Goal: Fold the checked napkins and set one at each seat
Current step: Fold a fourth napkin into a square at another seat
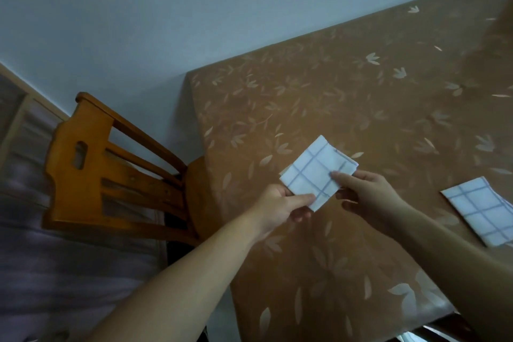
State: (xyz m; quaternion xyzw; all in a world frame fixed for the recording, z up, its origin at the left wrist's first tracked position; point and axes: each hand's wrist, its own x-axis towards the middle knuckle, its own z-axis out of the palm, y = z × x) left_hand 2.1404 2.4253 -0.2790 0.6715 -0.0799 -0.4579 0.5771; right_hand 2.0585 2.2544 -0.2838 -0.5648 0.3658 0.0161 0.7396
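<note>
A small folded white napkin with blue checks (316, 171) is held just above the brown leaf-patterned table (361, 108), near its left edge. My left hand (280, 207) pinches the napkin's lower left corner. My right hand (366, 194) grips its right side with thumb on top. A second checked napkin (483, 209), folded into a larger rectangle, lies flat on the table to the right, apart from both hands.
A wooden chair (111, 172) stands at the table's left side, its seat tucked partly under the edge. A pale wall runs behind the table. A wood-framed panel (16, 119) shows at the far left.
</note>
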